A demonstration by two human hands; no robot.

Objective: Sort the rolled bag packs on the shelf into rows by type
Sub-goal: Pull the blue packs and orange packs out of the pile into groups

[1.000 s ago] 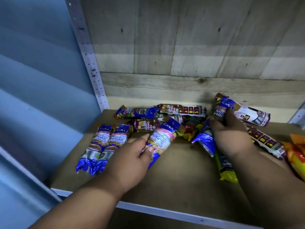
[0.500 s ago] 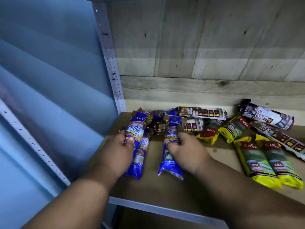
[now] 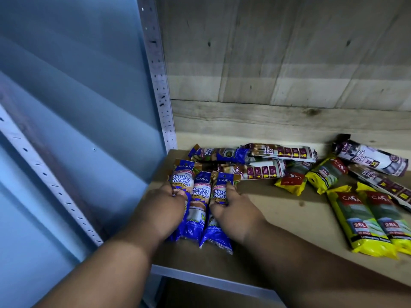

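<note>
Three blue "Singlet Handle" packs lie side by side at the shelf's left end. My left hand [image 3: 162, 210] grips the leftmost blue pack [image 3: 181, 181]. My right hand [image 3: 233, 210] holds the rightmost blue pack [image 3: 219, 192] against the middle blue pack [image 3: 200, 194]. A fourth blue pack [image 3: 218, 154] lies crosswise at the back. White-and-maroon draw-string packs [image 3: 287, 152] lie behind and to the right. Two yellow 25L packs [image 3: 360, 221] lie parallel at the right, with two more yellow packs [image 3: 293, 176] tilted behind them.
The wooden shelf board [image 3: 278, 218] has a metal front edge [image 3: 211, 278]. A perforated metal upright [image 3: 160, 85] stands at the left rear corner, a blue panel [image 3: 77, 107] beyond it. Wooden planks [image 3: 278, 63] form the back wall.
My right hand slid its blue pack left against the other two, closing the gap. My left hand stayed on the leftmost pack. The view shifted slightly left.
</note>
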